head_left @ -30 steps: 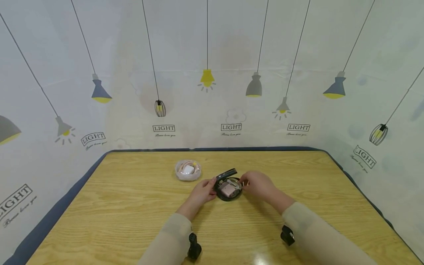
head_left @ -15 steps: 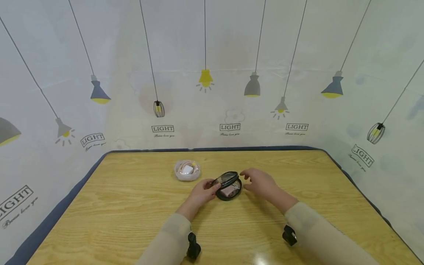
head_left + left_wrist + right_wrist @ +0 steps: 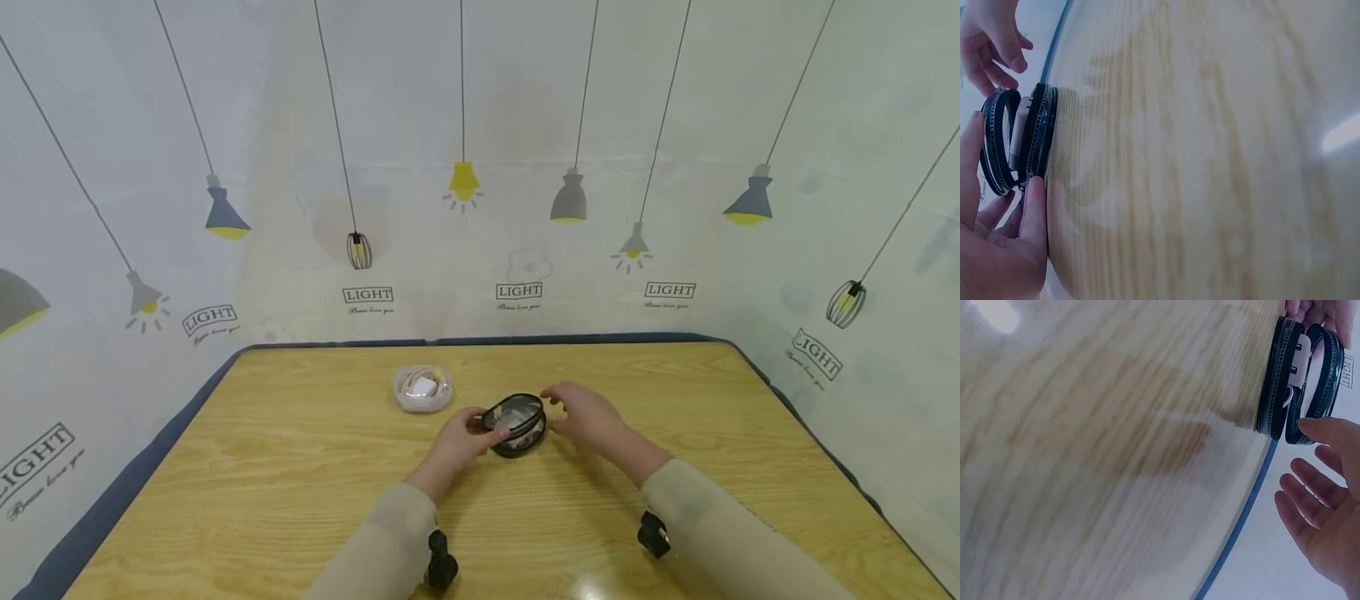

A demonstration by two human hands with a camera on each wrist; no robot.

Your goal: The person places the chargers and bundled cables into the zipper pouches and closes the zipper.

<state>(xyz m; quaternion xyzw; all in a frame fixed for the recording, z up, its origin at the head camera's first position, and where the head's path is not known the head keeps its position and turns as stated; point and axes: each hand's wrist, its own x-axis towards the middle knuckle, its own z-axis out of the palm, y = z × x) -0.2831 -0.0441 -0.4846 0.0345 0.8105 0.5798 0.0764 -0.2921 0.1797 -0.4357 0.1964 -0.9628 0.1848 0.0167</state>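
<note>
A round black zippered case (image 3: pixel 516 452) lies on the table, its see-through lid (image 3: pixel 521 410) tilted partly down over the base. My left hand (image 3: pixel 456 437) grips the case from the left, with the thumb near the lid's front rim. In the left wrist view, its fingers reach both halves at the hinge side. A pink plug charger (image 3: pixel 1299 359) shows in the gap between lid and base, a bit of white cable (image 3: pixel 1289 395) below it. At the case's right side is my right hand (image 3: pixel 590 417), fingers loosely bent and spread, its thumb at the lid's rim.
A clear round container (image 3: pixel 422 402) with a coiled pinkish cable and a white charger stands further back on the left. The wooden table (image 3: pixel 285 483) ends at a printed wall covering (image 3: pixel 630 108).
The lid has come down from nearly upright to a slant over the base, with the left thumb moving onto its front. My right hand has drawn slightly off the case's contents.
</note>
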